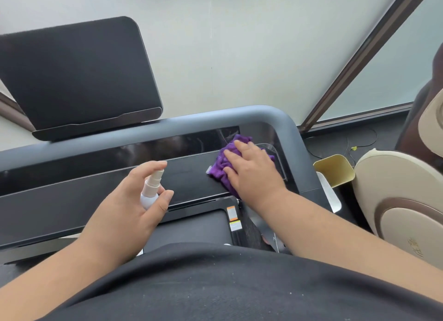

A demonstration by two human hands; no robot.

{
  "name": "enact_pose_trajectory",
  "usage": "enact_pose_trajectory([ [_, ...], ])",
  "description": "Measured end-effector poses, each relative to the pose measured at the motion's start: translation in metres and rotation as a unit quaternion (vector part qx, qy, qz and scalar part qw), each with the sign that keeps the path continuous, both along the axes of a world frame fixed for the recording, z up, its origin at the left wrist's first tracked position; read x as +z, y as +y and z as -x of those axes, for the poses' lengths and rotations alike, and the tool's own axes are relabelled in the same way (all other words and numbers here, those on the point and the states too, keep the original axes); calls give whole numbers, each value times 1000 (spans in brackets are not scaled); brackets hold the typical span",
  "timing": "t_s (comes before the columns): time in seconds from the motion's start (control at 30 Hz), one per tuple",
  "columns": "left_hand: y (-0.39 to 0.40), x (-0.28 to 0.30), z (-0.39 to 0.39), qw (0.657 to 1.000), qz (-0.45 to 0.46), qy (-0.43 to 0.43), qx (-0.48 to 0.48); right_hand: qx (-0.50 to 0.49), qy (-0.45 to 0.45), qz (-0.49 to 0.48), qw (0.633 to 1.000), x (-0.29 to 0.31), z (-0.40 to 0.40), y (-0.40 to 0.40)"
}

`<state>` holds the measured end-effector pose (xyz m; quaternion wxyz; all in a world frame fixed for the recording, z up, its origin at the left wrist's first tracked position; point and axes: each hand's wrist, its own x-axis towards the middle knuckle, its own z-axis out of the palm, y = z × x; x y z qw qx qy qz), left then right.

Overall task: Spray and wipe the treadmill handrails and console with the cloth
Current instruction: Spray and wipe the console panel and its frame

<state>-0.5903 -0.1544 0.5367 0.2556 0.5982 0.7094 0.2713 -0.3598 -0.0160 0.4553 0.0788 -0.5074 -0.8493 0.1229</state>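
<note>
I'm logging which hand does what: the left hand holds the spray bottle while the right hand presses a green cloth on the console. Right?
Not quite: the cloth is purple, as the head view shows. The left hand does hold the spray bottle, and the right hand presses the cloth on the console.

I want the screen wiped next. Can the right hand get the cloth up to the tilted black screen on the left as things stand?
Probably yes: nothing stands between the purple cloth under the right hand and the screen, though the left hand holding the spray bottle sits near that path.
</note>
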Motion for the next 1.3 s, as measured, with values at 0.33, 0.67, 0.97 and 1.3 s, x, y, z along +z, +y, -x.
enact_pose_trajectory([
  [0.33, -9, -8, 11, 999, 6, 4, 36, -5, -51, 18, 999, -1, 12, -9],
  [0.67, -51, -6, 72, 995, 13, 7, 97, 122, -64, 42, 989, 2, 122, -48],
  [0.97, -121, -6, 162, 986, 20, -7, 168, 223, -99, 35, 969, 5, 245, -92],
  [1.3, -208, -18, 263, 960, 9, -13, 280, 326, -117, 8, 938, 3, 402, -152],
])
